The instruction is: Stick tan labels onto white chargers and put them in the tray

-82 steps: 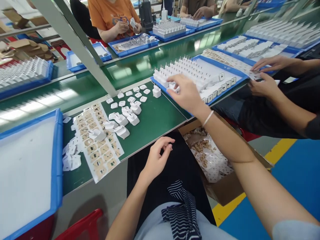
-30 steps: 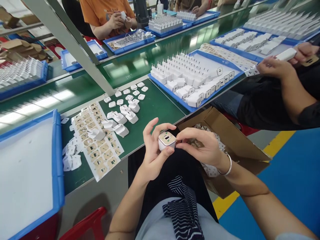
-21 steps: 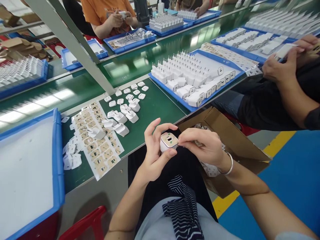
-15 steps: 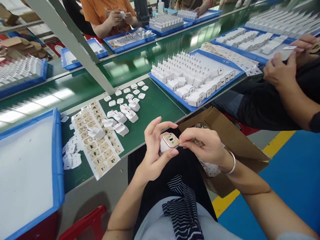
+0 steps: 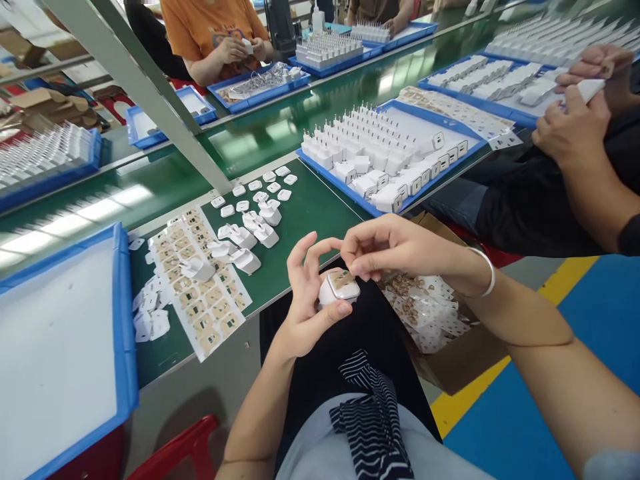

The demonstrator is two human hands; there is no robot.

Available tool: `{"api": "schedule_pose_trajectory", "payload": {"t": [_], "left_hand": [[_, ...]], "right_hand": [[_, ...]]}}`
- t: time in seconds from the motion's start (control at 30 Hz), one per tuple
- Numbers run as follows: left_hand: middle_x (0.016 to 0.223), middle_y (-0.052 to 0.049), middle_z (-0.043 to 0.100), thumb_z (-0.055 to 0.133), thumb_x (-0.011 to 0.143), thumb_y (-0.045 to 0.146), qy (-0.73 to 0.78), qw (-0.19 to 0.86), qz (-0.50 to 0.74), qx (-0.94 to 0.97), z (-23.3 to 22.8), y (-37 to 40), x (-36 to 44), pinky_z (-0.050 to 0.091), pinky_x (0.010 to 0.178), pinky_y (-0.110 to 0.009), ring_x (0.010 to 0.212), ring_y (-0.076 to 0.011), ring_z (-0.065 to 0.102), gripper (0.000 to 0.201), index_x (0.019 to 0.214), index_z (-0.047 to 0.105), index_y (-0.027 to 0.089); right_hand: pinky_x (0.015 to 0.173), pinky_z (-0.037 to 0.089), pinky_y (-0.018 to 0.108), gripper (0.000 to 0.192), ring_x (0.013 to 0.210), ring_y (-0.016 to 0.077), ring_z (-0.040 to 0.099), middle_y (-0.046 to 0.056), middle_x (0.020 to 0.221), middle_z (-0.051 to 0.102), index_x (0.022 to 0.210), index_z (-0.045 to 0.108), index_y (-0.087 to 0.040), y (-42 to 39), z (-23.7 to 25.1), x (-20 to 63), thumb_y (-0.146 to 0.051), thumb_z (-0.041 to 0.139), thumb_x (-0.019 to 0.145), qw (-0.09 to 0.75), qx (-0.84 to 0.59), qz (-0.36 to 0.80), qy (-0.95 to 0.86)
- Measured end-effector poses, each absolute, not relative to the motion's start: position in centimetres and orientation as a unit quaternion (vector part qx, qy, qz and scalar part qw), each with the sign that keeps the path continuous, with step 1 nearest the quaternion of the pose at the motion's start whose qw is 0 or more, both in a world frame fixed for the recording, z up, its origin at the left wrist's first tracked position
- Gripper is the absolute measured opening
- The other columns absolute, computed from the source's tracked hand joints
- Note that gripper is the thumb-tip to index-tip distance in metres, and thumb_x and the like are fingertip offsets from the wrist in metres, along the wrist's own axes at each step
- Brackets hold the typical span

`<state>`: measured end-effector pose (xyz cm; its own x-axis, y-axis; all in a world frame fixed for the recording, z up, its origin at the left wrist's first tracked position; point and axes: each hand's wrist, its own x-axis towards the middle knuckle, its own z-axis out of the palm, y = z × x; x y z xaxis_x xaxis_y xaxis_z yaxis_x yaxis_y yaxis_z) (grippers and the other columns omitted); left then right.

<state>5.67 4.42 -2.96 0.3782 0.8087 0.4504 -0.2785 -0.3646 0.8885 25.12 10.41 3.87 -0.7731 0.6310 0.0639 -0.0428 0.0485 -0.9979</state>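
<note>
Over my lap, my left hand (image 5: 311, 303) grips a white plug charger (image 5: 333, 293) with its flat end turned up. My right hand (image 5: 387, 248) pinches the edge of a tan backing film (image 5: 343, 278), which is partly lifted from that end face. On the bench to the left lies a sheet of tan stickers (image 5: 197, 293), with a couple of chargers resting on it. Several more white chargers (image 5: 245, 237) sit beside the sheet, and small white cover plates (image 5: 260, 197) are spread behind them.
A blue tray (image 5: 380, 207) of standing chargers is ahead on the right. An open cardboard box (image 5: 455, 363) with discarded film (image 5: 425, 310) stands right of my legs. Another blue-rimmed tray (image 5: 127, 353) is at the left. A co-worker's hands (image 5: 575, 120) work at the right.
My right hand has moved up and slightly left, peeling the tan film partway off the charger's face. My left hand keeps holding the charger in nearly the same place.
</note>
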Motion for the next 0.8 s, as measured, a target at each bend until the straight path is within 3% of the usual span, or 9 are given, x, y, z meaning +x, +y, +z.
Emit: {"api": "schedule_pose_trajectory", "payload": {"t": [0.1, 0.23, 0.37, 0.43, 0.53, 0.6, 0.67, 0.73, 0.8], "left_hand": [[0.146, -0.009, 0.040, 0.071, 0.089, 0.035, 0.204, 0.512, 0.525, 0.649, -3.1, 4.4, 5.6, 0.057, 0.065, -0.029, 0.082, -0.0115, 0.062, 0.082, 0.152, 0.022, 0.047], [0.148, -0.012, 0.039, 0.071, 0.089, 0.046, 0.246, 0.461, 0.525, 0.672, -3.4, 4.2, 4.8, 0.057, 0.066, -0.032, 0.084, -0.0143, 0.062, 0.080, 0.153, 0.023, 0.044], [0.144, -0.014, 0.038, 0.069, 0.089, 0.043, 0.282, 0.408, 0.525, 0.692, -3.9, 4.6, 4.0, 0.060, 0.070, -0.037, 0.098, -0.0218, 0.061, 0.064, 0.145, 0.038, 0.036], [0.142, -0.014, 0.036, 0.067, 0.090, 0.038, 0.277, 0.391, 0.519, 0.708, -4.3, 5.2, 4.1, 0.060, 0.068, -0.037, 0.103, -0.0241, 0.059, 0.049, 0.135, 0.048, 0.031], [0.139, -0.012, 0.029, 0.063, 0.090, 0.025, 0.266, 0.368, 0.498, 0.739, -4.7, 6.1, 5.0, 0.058, 0.065, -0.033, 0.107, -0.0234, 0.056, 0.032, 0.121, 0.054, 0.027], [0.134, -0.011, 0.030, 0.061, 0.089, 0.015, 0.274, 0.365, 0.479, 0.749, -5.1, 6.6, 5.9, 0.057, 0.063, -0.029, 0.101, -0.0189, 0.057, 0.041, 0.126, 0.050, 0.028], [0.124, -0.009, 0.039, 0.060, 0.088, 0.008, 0.290, 0.378, 0.456, 0.752, -5.6, 6.9, 6.8, 0.055, 0.062, -0.026, 0.090, -0.0137, 0.058, 0.062, 0.141, 0.036, 0.031], [0.114, -0.006, 0.047, 0.061, 0.088, 0.007, 0.302, 0.388, 0.429, 0.758, -6.5, 7.1, 7.7, 0.056, 0.066, -0.024, 0.088, -0.0122, 0.061, 0.079, 0.149, 0.020, 0.033], [0.112, -0.005, 0.054, 0.064, 0.088, 0.008, 0.307, 0.380, 0.413, 0.768, -7.5, 7.1, 8.6, 0.058, 0.075, -0.026, 0.096, -0.0140, 0.065, 0.084, 0.152, 0.016, 0.032]], "right_hand": [[0.045, 0.041, 0.015, 0.010, 0.051, 0.0056, 0.055, -0.004, 0.059, 0.060, 0.078, 0.063, -0.014, 12.0, 4.7, 25.3, -0.015, 0.069, 0.087, 0.271, -0.232, 0.645, -0.675], [0.049, 0.046, 0.019, 0.012, 0.055, 0.0084, 0.059, -0.002, 0.064, 0.063, 0.082, 0.066, -0.017, 12.5, 2.2, 28.0, -0.025, 0.073, 0.088, 0.399, -0.300, 0.548, -0.671], [0.070, 0.057, 0.032, 0.012, 0.072, 0.0176, 0.066, 0.003, 0.080, 0.070, 0.089, 0.070, -0.022, 9.6, -7.9, 31.6, -0.033, 0.073, 0.085, 0.486, -0.486, 0.378, -0.620], [0.080, 0.057, 0.039, 0.015, 0.079, 0.0231, 0.067, 0.005, 0.081, 0.068, 0.084, 0.068, -0.023, 7.2, -14.4, 32.7, -0.038, 0.068, 0.084, 0.437, -0.659, 0.354, -0.499], [0.085, 0.053, 0.052, 0.021, 0.080, 0.0327, 0.068, 0.008, 0.075, 0.064, 0.093, 0.071, -0.019, 3.3, -22.0, 33.2, -0.025, 0.065, 0.073, 0.378, -0.755, 0.348, -0.407], [0.087, 0.051, 0.057, 0.038, 0.084, 0.0366, 0.070, 0.011, 0.080, 0.066, 0.101, 0.073, -0.018, 1.3, -24.6, 33.1, -0.018, 0.066, 0.064, 0.351, -0.784, 0.359, -0.365], [0.093, 0.050, 0.057, 0.047, 0.095, 0.0387, 0.071, 0.014, 0.093, 0.069, 0.107, 0.073, -0.017, 0.5, -25.1, 33.0, -0.016, 0.066, 0.061, 0.340, -0.787, 0.379, -0.347], [0.099, 0.051, 0.052, 0.047, 0.107, 0.0363, 0.070, 0.017, 0.110, 0.070, 0.112, 0.072, -0.018, 0.7, -23.7, 32.6, -0.021, 0.068, 0.065, 0.350, -0.767, 0.404, -0.356], [0.099, 0.054, 0.044, 0.046, 0.114, 0.0293, 0.069, 0.014, 0.126, 0.068, 0.122, 0.068, -0.021, 1.7, -20.9, 31.9, -0.033, 0.066, 0.077, 0.391, -0.706, 0.446, -0.388]]}}
